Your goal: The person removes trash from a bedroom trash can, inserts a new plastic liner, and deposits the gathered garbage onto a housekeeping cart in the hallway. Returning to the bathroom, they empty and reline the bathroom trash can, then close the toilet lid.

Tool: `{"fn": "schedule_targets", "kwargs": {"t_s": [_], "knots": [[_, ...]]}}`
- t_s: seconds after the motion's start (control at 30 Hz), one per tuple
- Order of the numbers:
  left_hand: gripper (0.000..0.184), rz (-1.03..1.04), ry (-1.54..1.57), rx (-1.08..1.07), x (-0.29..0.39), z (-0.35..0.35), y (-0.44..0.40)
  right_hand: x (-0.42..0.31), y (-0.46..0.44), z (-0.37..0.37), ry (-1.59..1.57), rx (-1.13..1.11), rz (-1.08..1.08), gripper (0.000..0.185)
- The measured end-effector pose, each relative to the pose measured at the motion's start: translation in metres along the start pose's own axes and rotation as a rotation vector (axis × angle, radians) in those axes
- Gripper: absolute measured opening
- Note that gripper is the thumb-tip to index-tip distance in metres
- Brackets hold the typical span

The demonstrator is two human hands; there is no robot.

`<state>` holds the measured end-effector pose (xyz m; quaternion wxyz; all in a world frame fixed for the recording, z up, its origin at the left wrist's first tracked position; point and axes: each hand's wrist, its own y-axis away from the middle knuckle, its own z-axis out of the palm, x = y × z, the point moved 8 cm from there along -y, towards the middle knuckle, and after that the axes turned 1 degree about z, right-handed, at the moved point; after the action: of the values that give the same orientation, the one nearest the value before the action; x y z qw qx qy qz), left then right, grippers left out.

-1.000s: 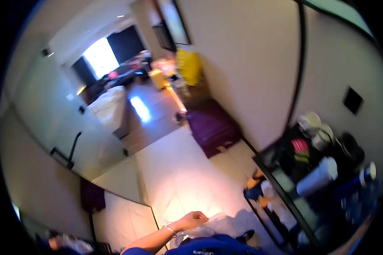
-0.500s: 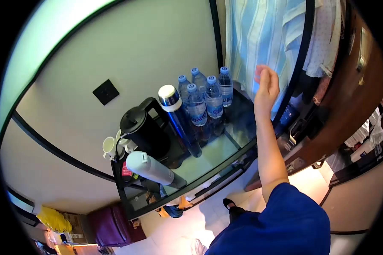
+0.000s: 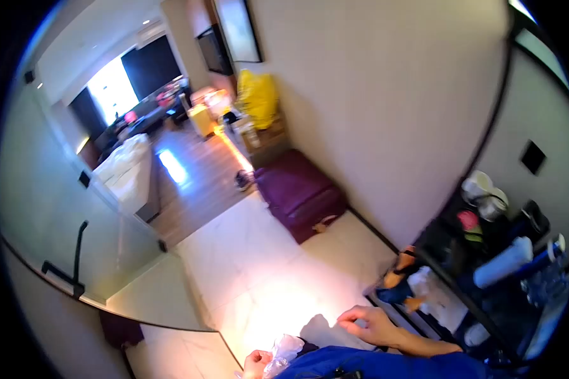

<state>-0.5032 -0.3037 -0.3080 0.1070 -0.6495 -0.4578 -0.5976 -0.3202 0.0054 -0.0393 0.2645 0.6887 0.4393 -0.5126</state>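
Note:
My left hand (image 3: 256, 364) is low in the view at the bottom edge, its fingers curled against a crumpled, clear-and-whitish plastic wrapper (image 3: 286, 348). The wrapper's contents, if any, cannot be made out. To the right, in front of my blue top, my right hand (image 3: 372, 326) hangs over the pale floor with loosely bent fingers and thumb apart. Nothing shows in it. The nearest furniture to this hand is a dark shelf unit (image 3: 452, 281).
A white bottle (image 3: 503, 262), mugs (image 3: 478, 184) and other items stand on the shelf unit at right. A purple suitcase (image 3: 300, 192) lies along the wall, near a yellow bag (image 3: 257, 98). At left is a glass door (image 3: 63, 189); beyond it, a bed (image 3: 125, 170).
The view has swung left from the shelf's bottles and hanging cloth to the passage and room. My right hand, raised near the cloth before, is now low; my left hand has come into view.

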Motion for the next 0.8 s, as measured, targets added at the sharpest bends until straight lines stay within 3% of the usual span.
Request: {"fn": "schedule_targets", "kwargs": {"t_s": [0.07, 0.17, 0.3, 0.4, 0.43, 0.53, 0.6, 0.73, 0.8], "knots": [[0.010, 0.019, 0.090, 0.136, -0.021, -0.056, -0.019, 0.005, -0.046, 0.074, 0.152, -0.252, -0.059, 0.017], [0.007, 0.150, 0.219, 0.266, -0.036, -0.107, -0.064, -0.012, -0.115, 0.145, 0.265, -0.415, -0.218, 0.017], [0.020, 0.173, -0.080, 0.345, 0.159, -0.151, -0.091, -0.008, -0.204, 0.187, 0.258, -0.414, -0.141, 0.018], [0.025, 0.104, 0.030, 0.255, 0.162, -0.180, -0.178, 0.011, -0.268, 0.186, 0.390, -0.414, -0.191, 0.017], [0.025, 0.115, -0.061, 0.291, 0.171, -0.197, -0.206, 0.021, -0.293, 0.182, 0.441, -0.442, -0.232, 0.018], [0.026, 0.059, -0.234, 0.376, 0.206, -0.254, -0.261, 0.066, -0.370, 0.159, 0.532, -0.463, -0.151, 0.018], [0.029, -0.029, -0.238, 0.402, 0.181, -0.292, -0.300, 0.090, -0.436, 0.152, 0.609, -0.481, -0.056, 0.018], [0.038, -0.127, -0.376, 0.531, 0.217, -0.365, -0.343, 0.082, -0.615, 0.225, 0.591, -0.444, -0.322, 0.014], [0.042, -0.216, -0.370, 0.588, 0.220, -0.389, -0.358, 0.032, -0.686, 0.291, 0.349, -0.485, -0.450, 0.014]]}}
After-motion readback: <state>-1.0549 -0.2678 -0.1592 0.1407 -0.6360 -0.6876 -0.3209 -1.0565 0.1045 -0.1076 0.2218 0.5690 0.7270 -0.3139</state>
